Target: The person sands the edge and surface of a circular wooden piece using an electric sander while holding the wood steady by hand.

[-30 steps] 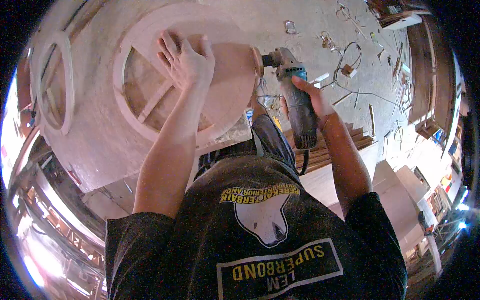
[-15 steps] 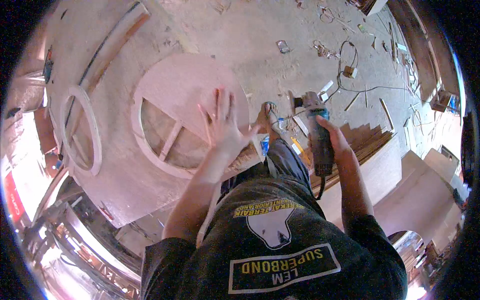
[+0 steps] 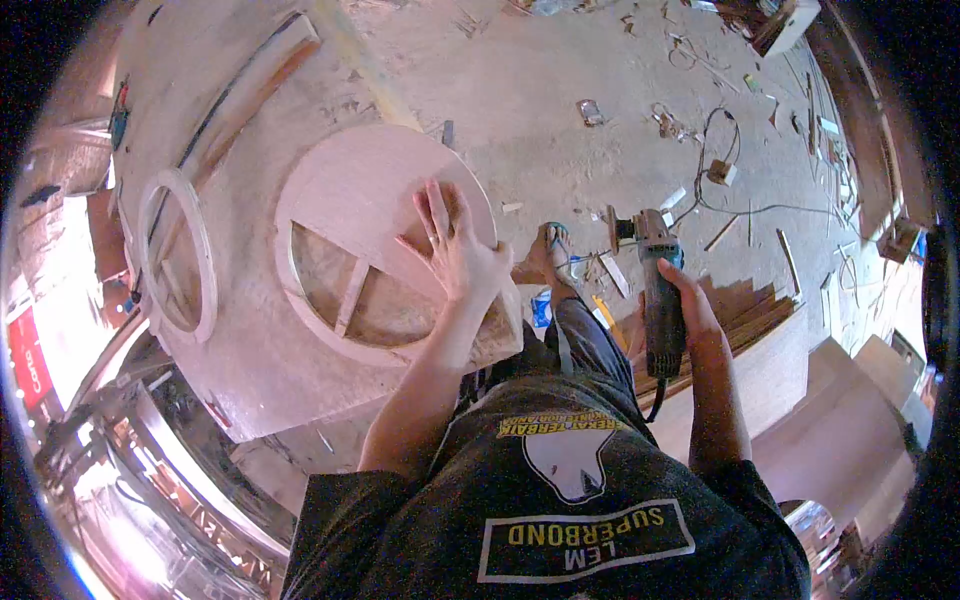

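Note:
My left hand (image 3: pixel 465 262) lies with fingers stretched over a round pale wooden panel (image 3: pixel 365 178), its thumb at the panel's right edge. That panel has a half-round opening crossed by a thin strut. In my right hand (image 3: pixel 692 300) is an angle grinder (image 3: pixel 660 315), held by its dark body with the head pointing away from me. The grinder is up in the air, apart from the panel. A pale oval ring (image 3: pixel 208 285) lies to the left on the same work surface (image 3: pixel 250 385).
A long curved strip (image 3: pixel 255 95) lies at the far left of the surface. On the floor are a coiled cable (image 3: pixel 722 125), a small block (image 3: pixel 721 172) and scattered scraps. Stacked brown sheets (image 3: pixel 745 325) stand beside my right arm. My sandalled foot (image 3: pixel 556 240) shows below.
My left hand has come down onto the panel's right side, where it was more blurred before. The grinder stays in my right hand. The whole view has shifted slightly.

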`<state>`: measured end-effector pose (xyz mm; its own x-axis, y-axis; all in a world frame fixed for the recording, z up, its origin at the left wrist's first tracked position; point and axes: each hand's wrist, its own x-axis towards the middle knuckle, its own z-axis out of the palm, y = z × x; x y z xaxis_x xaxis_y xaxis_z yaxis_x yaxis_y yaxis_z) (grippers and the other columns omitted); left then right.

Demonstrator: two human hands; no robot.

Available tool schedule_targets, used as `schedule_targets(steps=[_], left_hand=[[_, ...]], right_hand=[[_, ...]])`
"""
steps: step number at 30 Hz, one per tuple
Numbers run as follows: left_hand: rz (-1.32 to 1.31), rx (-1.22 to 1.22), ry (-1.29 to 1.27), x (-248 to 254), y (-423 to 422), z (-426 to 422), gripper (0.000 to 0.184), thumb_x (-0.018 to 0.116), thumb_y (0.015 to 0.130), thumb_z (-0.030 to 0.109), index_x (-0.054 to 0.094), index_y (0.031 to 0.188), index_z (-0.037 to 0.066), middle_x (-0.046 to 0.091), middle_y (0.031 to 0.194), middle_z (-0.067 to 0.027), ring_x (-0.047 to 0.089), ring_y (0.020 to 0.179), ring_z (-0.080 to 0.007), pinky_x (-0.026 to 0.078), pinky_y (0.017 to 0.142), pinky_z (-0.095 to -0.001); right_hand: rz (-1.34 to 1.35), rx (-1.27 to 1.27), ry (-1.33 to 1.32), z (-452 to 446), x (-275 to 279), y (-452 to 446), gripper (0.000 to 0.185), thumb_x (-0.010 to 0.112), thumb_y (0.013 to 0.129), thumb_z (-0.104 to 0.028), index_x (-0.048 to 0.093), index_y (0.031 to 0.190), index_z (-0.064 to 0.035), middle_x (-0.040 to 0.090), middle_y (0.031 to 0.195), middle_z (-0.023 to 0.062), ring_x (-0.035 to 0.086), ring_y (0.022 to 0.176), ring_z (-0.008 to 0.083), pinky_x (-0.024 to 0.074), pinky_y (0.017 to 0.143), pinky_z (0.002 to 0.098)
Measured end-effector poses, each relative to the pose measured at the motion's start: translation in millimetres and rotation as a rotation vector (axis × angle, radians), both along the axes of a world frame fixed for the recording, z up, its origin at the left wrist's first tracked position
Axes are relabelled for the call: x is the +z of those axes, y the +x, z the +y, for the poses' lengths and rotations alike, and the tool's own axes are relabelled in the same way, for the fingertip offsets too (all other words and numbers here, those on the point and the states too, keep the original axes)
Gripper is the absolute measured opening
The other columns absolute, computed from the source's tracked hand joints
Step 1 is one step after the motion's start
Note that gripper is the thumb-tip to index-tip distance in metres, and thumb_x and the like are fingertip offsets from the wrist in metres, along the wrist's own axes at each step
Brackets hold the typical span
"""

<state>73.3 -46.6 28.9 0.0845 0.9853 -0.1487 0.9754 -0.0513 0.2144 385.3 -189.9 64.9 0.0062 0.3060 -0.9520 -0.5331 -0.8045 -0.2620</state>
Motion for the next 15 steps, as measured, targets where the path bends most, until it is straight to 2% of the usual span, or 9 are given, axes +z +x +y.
schedule_targets(steps=[3, 7, 10, 12, 13, 15], left_hand=[[0.025, 0.163, -0.014, 0, 11, 34, 0.11, 0.082, 0.073, 0.035, 0.029, 0.166, 0.009, 0.007, 0.179, -0.0099, 0.002, 0.165, -0.0343, -0.002, 0.12, -0.0786], [0.031, 0.319, 0.01, 3, 22, 73, 0.11, 0.08, 0.073, 0.033, 0.028, 0.166, 0.007, 0.009, 0.178, -0.0122, 0.003, 0.165, -0.0348, -0.001, 0.119, -0.0795], [-0.069, 0.365, 0.071, 9, 22, 86, 0.111, 0.082, 0.076, 0.042, 0.028, 0.166, 0.004, 0.012, 0.177, -0.0156, 0.005, 0.164, -0.0362, 0.0, 0.118, -0.0805], [-0.067, 0.388, 0.097, 19, 3, 95, 0.108, 0.078, 0.083, 0.05, 0.028, 0.166, 0.003, 0.014, 0.176, -0.0176, 0.008, 0.164, -0.0368, 0.001, 0.119, -0.0789], [-0.064, 0.398, 0.108, 22, -14, 100, 0.106, 0.076, 0.086, 0.054, 0.027, 0.165, 0.003, 0.015, 0.176, -0.0186, 0.009, 0.164, -0.0371, 0.001, 0.12, -0.0781], [-0.018, 0.39, 0.195, -2, -66, 109, 0.1, 0.067, 0.093, 0.058, 0.027, 0.165, 0.002, 0.017, 0.175, -0.0189, 0.011, 0.163, -0.0369, 0.002, 0.122, -0.074]], right_hand=[[0.009, 0.1, 0.008, 13, 2, 11, 0.055, 0.072, 0.089, -0.061, 0.065, 0.098, -0.008, 0.069, 0.074, 0.0097, 0.067, 0.059, 0.0239, 0.0552, 0.056, 0.0372], [-0.062, 0.112, 0.014, 30, -3, 20, 0.055, 0.072, 0.089, -0.062, 0.065, 0.098, -0.0083, 0.069, 0.073, 0.0092, 0.067, 0.059, 0.0241, 0.055, 0.057, 0.0369], [-0.014, 0.111, 0.004, 42, -7, 30, 0.057, 0.072, 0.088, -0.063, 0.066, 0.099, -0.0077, 0.069, 0.075, 0.0098, 0.066, 0.058, 0.0247, 0.0542, 0.057, 0.0366], [0.005, 0.053, -0.023, 52, -21, 33, 0.059, 0.072, 0.088, -0.064, 0.066, 0.099, -0.0064, 0.069, 0.075, 0.0106, 0.065, 0.057, 0.0248, 0.0538, 0.056, 0.037], [0.023, 0.114, 0.0, 62, -16, 32, 0.059, 0.072, 0.089, -0.063, 0.066, 0.099, -0.0056, 0.069, 0.075, 0.0112, 0.065, 0.057, 0.025, 0.054, 0.056, 0.0372], [0.057, 0.236, 0.038, 82, -3, 30, 0.06, 0.071, 0.09, -0.063, 0.065, 0.099, -0.0041, 0.07, 0.076, 0.0124, 0.065, 0.057, 0.0255, 0.0545, 0.056, 0.0376]])
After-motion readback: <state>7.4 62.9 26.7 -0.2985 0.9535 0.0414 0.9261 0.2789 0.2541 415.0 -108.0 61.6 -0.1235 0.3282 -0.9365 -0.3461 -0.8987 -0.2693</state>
